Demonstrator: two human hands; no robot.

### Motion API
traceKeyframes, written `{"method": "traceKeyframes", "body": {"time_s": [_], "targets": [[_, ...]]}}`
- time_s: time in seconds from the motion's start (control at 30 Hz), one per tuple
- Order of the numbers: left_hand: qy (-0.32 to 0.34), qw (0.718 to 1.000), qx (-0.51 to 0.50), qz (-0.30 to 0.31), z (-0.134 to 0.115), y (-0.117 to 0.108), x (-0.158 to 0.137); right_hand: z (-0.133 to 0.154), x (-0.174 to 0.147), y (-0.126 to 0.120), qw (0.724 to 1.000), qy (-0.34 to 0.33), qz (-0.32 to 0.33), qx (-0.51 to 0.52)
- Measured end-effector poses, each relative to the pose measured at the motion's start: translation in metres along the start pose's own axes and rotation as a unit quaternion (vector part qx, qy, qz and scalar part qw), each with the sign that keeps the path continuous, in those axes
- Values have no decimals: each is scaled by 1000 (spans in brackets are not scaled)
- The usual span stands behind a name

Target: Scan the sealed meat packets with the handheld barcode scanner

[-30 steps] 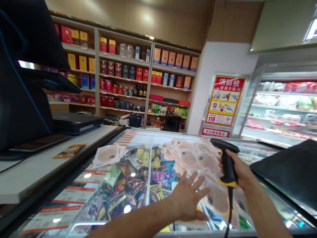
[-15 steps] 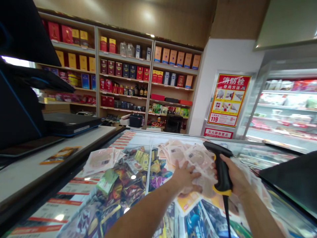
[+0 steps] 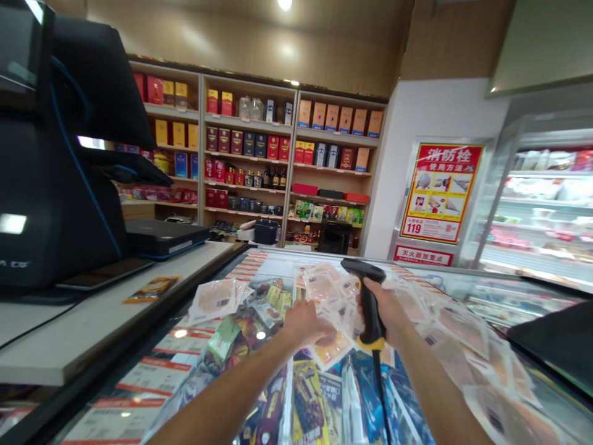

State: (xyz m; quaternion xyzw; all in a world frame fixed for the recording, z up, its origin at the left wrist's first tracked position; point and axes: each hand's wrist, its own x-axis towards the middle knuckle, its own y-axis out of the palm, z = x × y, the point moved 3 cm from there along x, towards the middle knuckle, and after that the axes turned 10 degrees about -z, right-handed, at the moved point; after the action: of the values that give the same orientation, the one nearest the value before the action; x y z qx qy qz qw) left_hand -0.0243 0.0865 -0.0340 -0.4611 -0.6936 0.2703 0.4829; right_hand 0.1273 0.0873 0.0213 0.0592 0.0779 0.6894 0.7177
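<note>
Left hand [image 3: 304, 325]: pulls in from its spread, fingers curled at the packets' [image 3: 323, 287] edge; can't tell any grip!
Right hand [image 3: 387, 309]: swings left, wrapped round the scanner [image 3: 369, 309].
Packets: strewn across freezer glass [image 3: 273, 266], more showing right.

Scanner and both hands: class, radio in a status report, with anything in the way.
Right hand gripping scanner, handle down. Left hand at the flat packets, grip unclear. Cable hangs below scanner, possible snag.

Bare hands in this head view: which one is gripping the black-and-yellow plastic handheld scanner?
The right hand, wrapped around the black-and-yellow plastic scanner. The left hand has no scanner; it is beside flat, clear plastic packets.
</note>
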Motion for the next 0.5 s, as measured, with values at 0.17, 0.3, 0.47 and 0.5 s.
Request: {"method": "traceKeyframes", "body": {"time_s": [0.17, 0.3, 0.47, 0.5], "targets": [[-103, 991, -75, 28, 14, 3, -16, -8, -2, 21, 1000, -20, 17, 7], [-189, 962, -196, 8, 46, -8, -6, -24, -6, 22, 999, 0, 36, 3], [-293, 886, -349, -90, 100, -44, 3, -32, -22, 33, 997, 12, 70, -10], [-309, 866, -377, -111, 108, -50, 3, -33, -27, 37, 996, 10, 82, -17]]}}
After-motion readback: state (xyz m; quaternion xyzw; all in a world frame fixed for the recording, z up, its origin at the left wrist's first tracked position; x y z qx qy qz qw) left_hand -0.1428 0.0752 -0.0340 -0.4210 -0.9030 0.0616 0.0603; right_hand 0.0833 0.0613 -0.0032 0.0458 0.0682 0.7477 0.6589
